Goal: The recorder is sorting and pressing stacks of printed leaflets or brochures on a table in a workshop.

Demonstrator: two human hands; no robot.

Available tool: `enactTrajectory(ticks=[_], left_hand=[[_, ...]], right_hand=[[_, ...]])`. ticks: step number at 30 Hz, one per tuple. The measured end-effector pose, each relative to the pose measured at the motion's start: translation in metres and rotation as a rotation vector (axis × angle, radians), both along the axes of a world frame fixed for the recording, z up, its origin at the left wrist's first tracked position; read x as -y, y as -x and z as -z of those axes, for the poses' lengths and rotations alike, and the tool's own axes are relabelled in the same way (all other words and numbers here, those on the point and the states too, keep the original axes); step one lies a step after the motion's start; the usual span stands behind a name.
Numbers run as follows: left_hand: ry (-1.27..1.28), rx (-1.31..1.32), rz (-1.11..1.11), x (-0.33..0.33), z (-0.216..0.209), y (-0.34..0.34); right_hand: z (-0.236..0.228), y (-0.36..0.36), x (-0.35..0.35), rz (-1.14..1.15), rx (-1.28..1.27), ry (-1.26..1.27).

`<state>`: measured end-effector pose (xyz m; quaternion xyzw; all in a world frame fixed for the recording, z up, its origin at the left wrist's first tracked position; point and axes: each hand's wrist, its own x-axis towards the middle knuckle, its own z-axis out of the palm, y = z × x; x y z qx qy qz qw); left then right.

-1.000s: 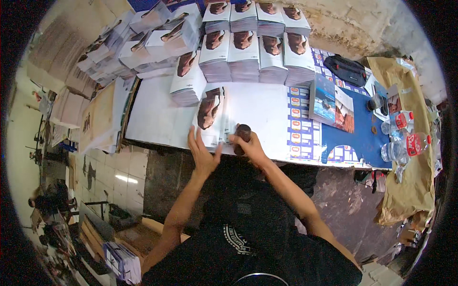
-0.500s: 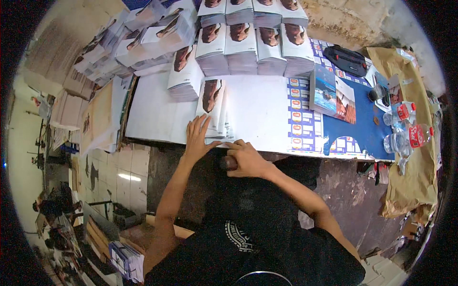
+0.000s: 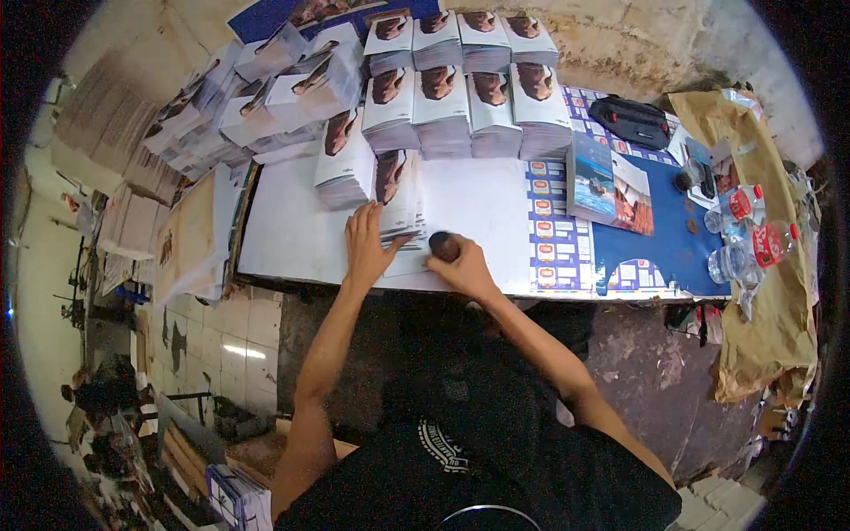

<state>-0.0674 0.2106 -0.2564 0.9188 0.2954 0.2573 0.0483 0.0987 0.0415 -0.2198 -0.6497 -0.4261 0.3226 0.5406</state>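
Observation:
On the white tabletop lies a low, fanned pile of white booklets with a brown picture on the top cover. My left hand rests at its near left corner, fingers stretched and thumb out across the near end. Just to the right, my right hand is closed round a dark brown, rounded, knob-like object, held low over the tabletop beside the pile. Its lower part is hidden, so I cannot tell its kind. A taller booklet stack stands directly behind my left hand.
Several tall booklet stacks line the back of the white table. On the right are thick picture books, a black pouch, plastic bottles and brown paper. Paper piles stand at the left.
My right hand has moved up from the table's front edge onto the tabletop, bringing the dark rounded object along. My left hand stays on the booklets. The view has shifted slightly.

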Motion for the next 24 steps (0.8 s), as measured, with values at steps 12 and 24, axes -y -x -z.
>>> enactTrajectory(ticks=[12, 24], left_hand=[[0.19, 0.322, 0.021, 0.048, -0.006, 0.022], [1.169, 0.492, 0.431, 0.084, -0.024, -0.025]], right_hand=[[0.01, -0.02, -0.023, -0.096, -0.14, -0.039], [0.001, -0.208, 0.114, 0.085, 0.942, 0.557]])
